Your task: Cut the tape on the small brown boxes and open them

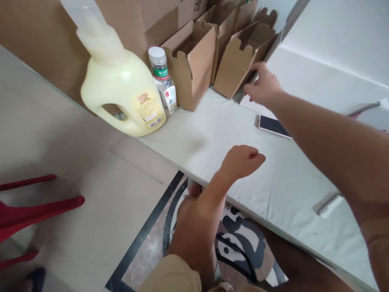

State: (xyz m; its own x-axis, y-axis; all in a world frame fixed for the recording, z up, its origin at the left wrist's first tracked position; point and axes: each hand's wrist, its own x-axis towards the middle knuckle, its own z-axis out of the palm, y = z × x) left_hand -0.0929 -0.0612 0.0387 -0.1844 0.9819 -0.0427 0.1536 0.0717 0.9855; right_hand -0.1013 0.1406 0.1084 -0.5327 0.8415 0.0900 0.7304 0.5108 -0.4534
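Observation:
My right hand [264, 87] is at the right side of an open-topped brown cardboard box [234, 65], its fingers closed at the box's edge. That box leans slightly and stands at the right end of a group of similar boxes. My left hand [243, 160] hovers over the pale-covered table [194, 142] near its front edge, its fingers curled into a loose fist with nothing visible in them. A second open cardboard box [194, 65] stands to the left, with more boxes partly hidden behind.
A large pale yellow jug [121, 89] and a clear bottle with a white cap [164, 81] stand left of the boxes. A phone [273, 125] lies under my right forearm. A small white object [330, 205] rests at the right. Red stool legs [42, 207] show at the lower left.

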